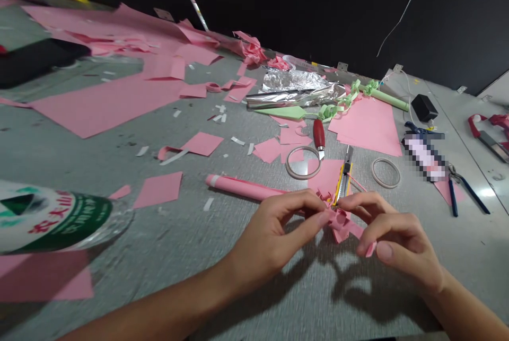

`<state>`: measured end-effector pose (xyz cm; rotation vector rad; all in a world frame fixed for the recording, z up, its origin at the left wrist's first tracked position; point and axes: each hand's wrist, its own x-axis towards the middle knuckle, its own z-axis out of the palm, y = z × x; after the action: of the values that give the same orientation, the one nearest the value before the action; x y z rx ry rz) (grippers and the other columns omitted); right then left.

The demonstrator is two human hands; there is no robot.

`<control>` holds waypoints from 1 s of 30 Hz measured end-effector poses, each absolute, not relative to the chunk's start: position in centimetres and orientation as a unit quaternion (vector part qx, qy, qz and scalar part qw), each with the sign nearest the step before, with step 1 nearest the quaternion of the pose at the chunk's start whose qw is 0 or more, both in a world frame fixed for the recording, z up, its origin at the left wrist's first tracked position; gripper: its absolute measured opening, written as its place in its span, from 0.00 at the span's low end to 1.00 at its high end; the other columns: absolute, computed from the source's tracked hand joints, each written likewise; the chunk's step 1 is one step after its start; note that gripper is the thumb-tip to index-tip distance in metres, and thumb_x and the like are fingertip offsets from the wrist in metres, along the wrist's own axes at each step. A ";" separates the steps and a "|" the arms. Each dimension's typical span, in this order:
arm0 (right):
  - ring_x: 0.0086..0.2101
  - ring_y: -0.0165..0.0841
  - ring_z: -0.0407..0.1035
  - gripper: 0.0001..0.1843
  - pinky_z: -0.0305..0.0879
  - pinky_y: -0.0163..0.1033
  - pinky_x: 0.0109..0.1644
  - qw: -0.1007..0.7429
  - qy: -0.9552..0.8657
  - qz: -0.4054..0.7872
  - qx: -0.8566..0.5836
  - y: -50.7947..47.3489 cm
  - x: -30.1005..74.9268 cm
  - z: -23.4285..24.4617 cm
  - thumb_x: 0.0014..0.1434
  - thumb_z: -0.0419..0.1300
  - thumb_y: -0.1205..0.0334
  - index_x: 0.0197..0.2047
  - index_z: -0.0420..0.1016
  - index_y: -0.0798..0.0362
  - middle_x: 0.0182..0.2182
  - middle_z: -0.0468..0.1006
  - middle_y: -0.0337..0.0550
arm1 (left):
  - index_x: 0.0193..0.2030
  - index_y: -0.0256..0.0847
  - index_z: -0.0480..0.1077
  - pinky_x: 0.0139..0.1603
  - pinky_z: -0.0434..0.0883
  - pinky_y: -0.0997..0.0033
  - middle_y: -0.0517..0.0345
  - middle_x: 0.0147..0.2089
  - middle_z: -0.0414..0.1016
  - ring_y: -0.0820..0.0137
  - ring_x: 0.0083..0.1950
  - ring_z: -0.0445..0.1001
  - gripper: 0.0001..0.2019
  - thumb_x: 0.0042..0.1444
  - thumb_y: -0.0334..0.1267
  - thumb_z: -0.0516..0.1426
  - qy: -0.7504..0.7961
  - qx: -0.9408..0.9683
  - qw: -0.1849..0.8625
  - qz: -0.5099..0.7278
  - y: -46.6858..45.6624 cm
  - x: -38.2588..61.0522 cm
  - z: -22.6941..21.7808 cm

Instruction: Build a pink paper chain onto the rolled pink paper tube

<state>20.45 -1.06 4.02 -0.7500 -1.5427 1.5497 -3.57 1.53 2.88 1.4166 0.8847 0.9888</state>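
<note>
My left hand [274, 229] and my right hand [392, 240] meet over the grey table [191, 256] and both pinch a small folded piece of pink paper [342, 221] between fingertips. The paper is curled and crumpled, with a strip trailing toward my right fingers. Just behind it lie a rolled pink paper tube [246, 187] and a yellow utility knife [344, 179].
A bottle with a green label [59, 219] lies at the left. Pink paper sheets [107, 102] and scraps litter the table. Two tape rings [304, 163], a red-handled knife [318, 137], crumpled foil [298, 92], green paper curls [338, 107], blue pliers [461, 187] and a black adapter [424, 107] sit behind.
</note>
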 end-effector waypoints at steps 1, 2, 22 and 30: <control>0.65 0.51 0.68 0.10 0.55 0.64 0.77 0.399 -0.613 0.615 -0.294 -1.0 20.6 4.1 0.70 0.66 0.55 0.49 0.91 0.36 0.62 0.78 0.45 | 0.36 0.44 0.82 0.48 0.75 0.66 0.58 0.36 0.85 0.65 0.41 0.81 0.09 0.66 0.38 0.62 0.376 0.601 0.566 0.421 1.5 -3.6 2.9; 0.64 0.52 0.69 0.10 0.56 0.65 0.76 0.393 -0.617 0.616 -0.292 -0.9 20.7 4.2 0.70 0.67 0.54 0.49 0.91 0.36 0.61 0.79 0.46 | 0.36 0.44 0.83 0.47 0.75 0.66 0.58 0.36 0.85 0.65 0.41 0.81 0.09 0.66 0.39 0.62 0.376 0.598 0.568 0.421 1.5 -3.6 2.9; 0.42 0.41 0.78 0.06 0.75 0.48 0.48 0.431 -0.670 0.298 -0.526 2.6 27.2 6.7 0.67 0.69 0.61 0.43 0.90 0.43 0.41 0.86 0.44 | 0.42 0.49 0.79 0.47 0.77 0.64 0.61 0.37 0.85 0.65 0.41 0.83 0.12 0.65 0.25 0.61 0.304 0.744 0.385 0.453 1.3 -5.6 3.4; 0.35 0.34 0.77 0.08 0.72 0.39 0.39 0.343 -0.800 0.360 -0.336 -0.4 22.2 6.5 0.71 0.69 0.62 0.53 0.84 0.49 0.40 0.86 0.45 | 0.44 0.44 0.77 0.44 0.78 0.66 0.58 0.39 0.86 0.66 0.40 0.85 0.07 0.67 0.27 0.61 0.317 0.808 0.169 0.467 0.9 -4.9 3.0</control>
<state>22.25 -0.45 6.51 -0.8727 -2.0787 0.9348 -4.87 0.88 3.00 2.2959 0.9014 1.3284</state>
